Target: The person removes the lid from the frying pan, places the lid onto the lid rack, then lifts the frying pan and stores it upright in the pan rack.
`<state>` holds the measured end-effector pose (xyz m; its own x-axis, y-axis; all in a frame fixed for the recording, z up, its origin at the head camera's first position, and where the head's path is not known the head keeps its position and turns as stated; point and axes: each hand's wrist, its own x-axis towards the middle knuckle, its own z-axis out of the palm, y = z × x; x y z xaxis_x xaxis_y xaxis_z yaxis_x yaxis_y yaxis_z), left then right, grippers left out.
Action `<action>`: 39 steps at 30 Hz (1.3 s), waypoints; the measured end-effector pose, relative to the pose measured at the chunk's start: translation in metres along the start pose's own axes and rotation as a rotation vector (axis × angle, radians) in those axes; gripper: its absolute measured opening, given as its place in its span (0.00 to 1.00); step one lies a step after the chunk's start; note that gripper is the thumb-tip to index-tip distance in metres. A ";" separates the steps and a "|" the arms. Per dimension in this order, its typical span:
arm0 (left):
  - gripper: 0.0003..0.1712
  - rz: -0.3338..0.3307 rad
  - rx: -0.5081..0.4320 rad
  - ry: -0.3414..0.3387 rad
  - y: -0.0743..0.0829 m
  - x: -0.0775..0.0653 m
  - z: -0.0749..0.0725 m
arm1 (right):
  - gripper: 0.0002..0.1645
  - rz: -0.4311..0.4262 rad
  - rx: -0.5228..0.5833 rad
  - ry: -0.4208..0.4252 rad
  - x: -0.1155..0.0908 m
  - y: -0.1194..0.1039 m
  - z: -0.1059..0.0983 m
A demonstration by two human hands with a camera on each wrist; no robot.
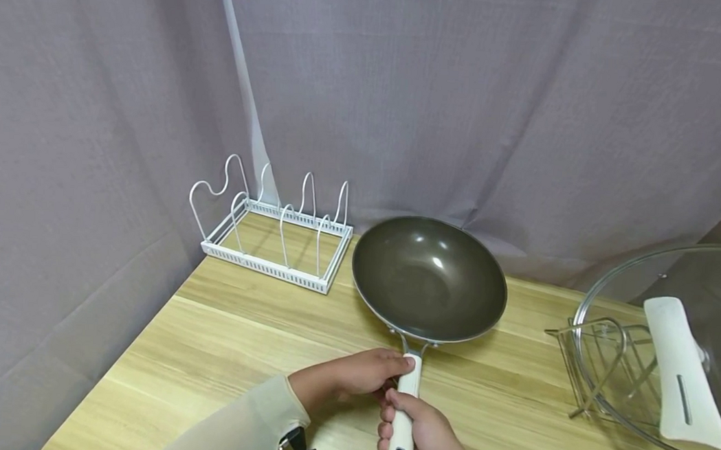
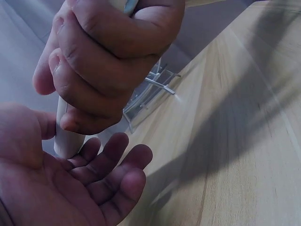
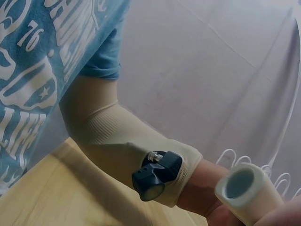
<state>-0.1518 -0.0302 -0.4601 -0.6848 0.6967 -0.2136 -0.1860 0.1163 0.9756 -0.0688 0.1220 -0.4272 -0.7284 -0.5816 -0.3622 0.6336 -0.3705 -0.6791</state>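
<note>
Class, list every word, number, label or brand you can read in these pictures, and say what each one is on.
"76": printed in white on the blue shirt, right wrist view.
"LIF" and a final letter that is unclear: lower on the same shirt.
Other large white lettering on the shirt: too folded, cut off or blurred to read.
Pan, white rack and glass lid: no text that can be read.

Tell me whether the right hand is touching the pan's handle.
Touching. The head view shows the right hand gripping the white handle, its fingers curled round it.
</note>
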 end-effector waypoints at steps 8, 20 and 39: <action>0.21 0.002 -0.002 0.002 0.000 -0.001 0.000 | 0.14 -0.043 -0.172 0.206 0.005 0.007 0.006; 0.20 -0.018 -0.063 0.012 -0.001 0.000 0.000 | 0.21 -0.057 -0.049 0.174 0.004 0.009 0.004; 0.19 0.012 -0.059 -0.002 -0.004 0.000 0.001 | 0.17 -0.018 -0.099 0.214 0.004 0.008 0.005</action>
<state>-0.1501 -0.0300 -0.4640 -0.6854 0.6995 -0.2021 -0.2193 0.0663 0.9734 -0.0652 0.1131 -0.4303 -0.7846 -0.4050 -0.4695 0.5991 -0.3003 -0.7422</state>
